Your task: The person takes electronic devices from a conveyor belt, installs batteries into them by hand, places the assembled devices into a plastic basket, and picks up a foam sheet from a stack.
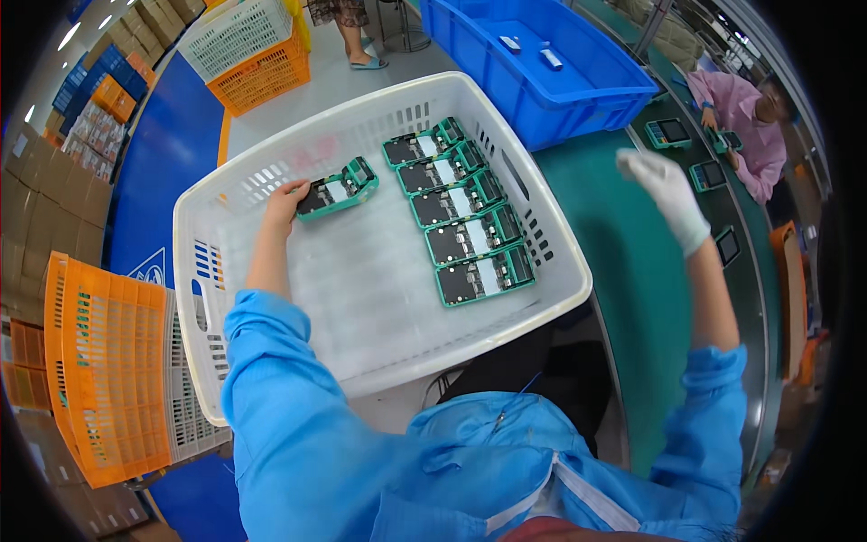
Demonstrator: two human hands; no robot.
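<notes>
– Blue jacket (307,452) was nearest, sleeves pushed up. What did the left hand (291,197) have?
– Bare fingers gripped the left end of a green-cased device (339,191), inside the white basket (361,280).
– Did it touch the five similar devices (452,203)?
– Apart, to their left; those lay in a row along the basket's right side.
– And the right hand (664,194)?
– White-gloved, raised above the green work surface (596,235), near the blue tub (578,99). Fingers bunched; couldn't tell whether they held anything.
</notes>
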